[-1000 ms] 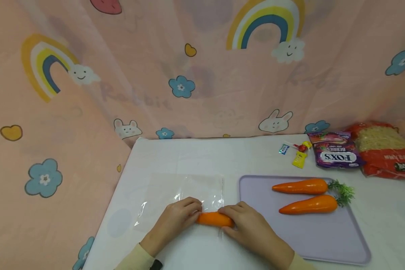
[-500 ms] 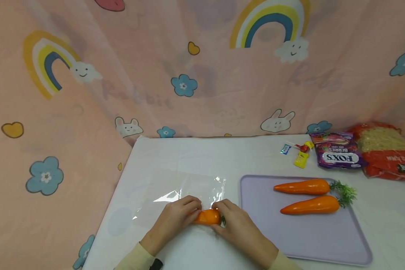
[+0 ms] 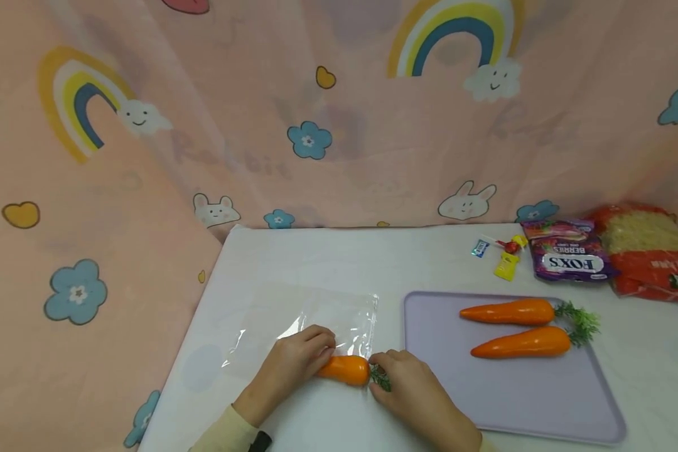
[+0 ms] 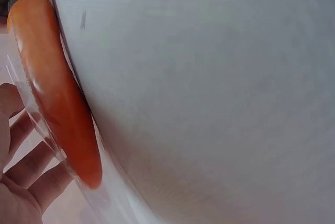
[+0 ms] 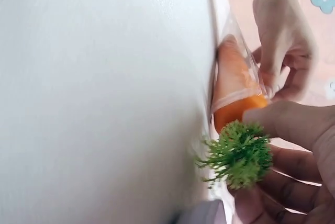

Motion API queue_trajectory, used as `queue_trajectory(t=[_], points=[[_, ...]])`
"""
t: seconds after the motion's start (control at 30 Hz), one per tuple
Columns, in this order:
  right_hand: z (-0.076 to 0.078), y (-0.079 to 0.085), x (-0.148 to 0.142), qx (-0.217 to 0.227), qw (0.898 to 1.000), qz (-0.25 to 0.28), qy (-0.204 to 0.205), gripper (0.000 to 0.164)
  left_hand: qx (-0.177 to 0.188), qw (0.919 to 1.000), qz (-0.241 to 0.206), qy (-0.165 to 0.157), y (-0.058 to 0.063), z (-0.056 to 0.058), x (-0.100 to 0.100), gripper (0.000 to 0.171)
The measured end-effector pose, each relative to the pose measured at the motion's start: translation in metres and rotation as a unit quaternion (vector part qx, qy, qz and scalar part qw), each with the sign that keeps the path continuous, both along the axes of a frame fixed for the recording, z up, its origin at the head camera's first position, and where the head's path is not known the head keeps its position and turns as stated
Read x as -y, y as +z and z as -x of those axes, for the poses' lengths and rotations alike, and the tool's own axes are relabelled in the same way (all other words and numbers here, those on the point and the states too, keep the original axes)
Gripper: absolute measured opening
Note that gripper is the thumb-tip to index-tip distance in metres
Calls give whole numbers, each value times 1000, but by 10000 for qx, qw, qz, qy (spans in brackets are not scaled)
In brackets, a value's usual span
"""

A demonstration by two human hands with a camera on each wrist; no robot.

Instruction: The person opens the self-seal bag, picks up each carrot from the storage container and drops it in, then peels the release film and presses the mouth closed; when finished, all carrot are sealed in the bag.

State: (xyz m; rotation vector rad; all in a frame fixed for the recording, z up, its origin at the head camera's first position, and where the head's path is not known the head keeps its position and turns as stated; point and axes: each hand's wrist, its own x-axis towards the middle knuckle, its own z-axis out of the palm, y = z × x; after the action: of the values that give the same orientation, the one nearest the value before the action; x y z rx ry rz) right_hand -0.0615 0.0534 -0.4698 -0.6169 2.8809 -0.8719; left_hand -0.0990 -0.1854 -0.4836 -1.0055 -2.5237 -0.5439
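Observation:
A toy carrot with a green top lies mostly inside a clear plastic bag on the white table. Its orange shoulder pokes out past the bag's edge in the right wrist view. My left hand holds the bag around the carrot's lower part, hiding the tip from the head view; the left wrist view shows that tip within the plastic. At the bag's mouth, my right hand grips the carrot's top end, thumb against the orange and fingers behind the greens.
On the right, a lilac tray bears two more toy carrots, an upper carrot and a lower carrot. Behind it are small wrapped candies, a purple candy bag and a red-and-clear food pack. A patterned curtain borders the table.
The carrot has slid left, deeper into the bag. My right hand pushed left with it, then drew back slightly right, uncovering the shoulder and greens. The left hand has hardly moved.

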Motion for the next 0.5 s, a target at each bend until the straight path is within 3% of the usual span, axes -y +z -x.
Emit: queue_trajectory(t=[0.3, 0.5], points=[[8, -9, 18, -545, 9966, 613, -40, 22, 13, 10000, -74, -21, -1, 0, 0, 13], [12, -15, 25, -344, 9903, 1347, -35, 22, 109, 9999, -89, 38, -2, 0, 2, 14]])
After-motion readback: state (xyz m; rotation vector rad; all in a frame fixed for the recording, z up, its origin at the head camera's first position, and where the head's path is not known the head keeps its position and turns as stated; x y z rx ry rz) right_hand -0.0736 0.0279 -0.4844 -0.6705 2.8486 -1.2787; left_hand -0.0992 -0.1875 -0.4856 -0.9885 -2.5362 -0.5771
